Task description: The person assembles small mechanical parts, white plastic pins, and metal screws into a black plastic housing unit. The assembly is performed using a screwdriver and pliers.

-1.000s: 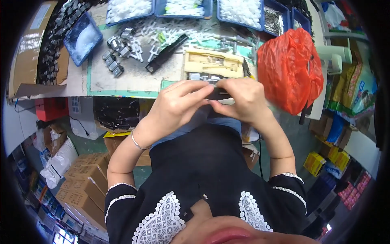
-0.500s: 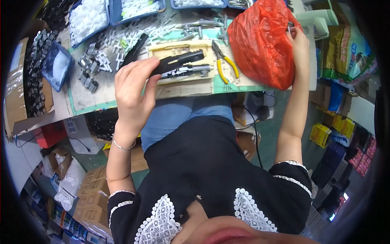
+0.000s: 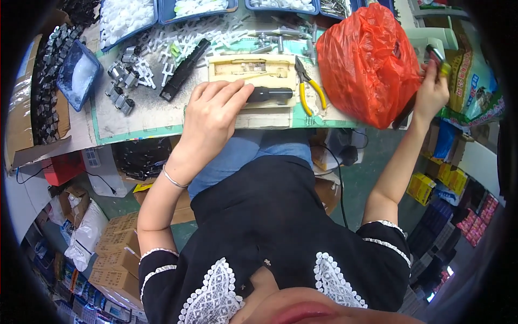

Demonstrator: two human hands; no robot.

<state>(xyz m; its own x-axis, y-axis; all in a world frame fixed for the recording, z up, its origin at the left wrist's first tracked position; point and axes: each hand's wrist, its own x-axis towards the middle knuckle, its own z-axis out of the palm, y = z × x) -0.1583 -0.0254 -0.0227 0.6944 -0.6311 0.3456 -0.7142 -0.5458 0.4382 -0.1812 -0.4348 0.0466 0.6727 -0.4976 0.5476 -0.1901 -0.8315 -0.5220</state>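
Note:
My left hand [image 3: 215, 110] lies over a black plastic housing [image 3: 274, 94], fingers closed round its left part. The housing rests along the near side of a cream mould-like fixture [image 3: 245, 58], and its rounded end sticks out to the right of my fingers. At the right edge of the table my right hand [image 3: 433, 96] grips a short tool [image 3: 443, 69] with dark and yellow-green parts; its exact kind cannot be made out. A red plastic bag [image 3: 364, 67] stands just left of that hand. Yellow-handled pliers [image 3: 306, 89] lie between fixture and bag.
Another long black part [image 3: 185, 70] lies left of the fixture. Grey metallic-looking clips [image 3: 121, 81] and white plastic pieces [image 3: 162, 46] are scattered beyond. Blue trays [image 3: 129, 21] of small parts line the back. A blue bin [image 3: 78, 75] stands far left.
My left hand has lowered the black piece onto the other part in the fixture. My right hand has moved right, away from the red bag, and the tool in it now shows.

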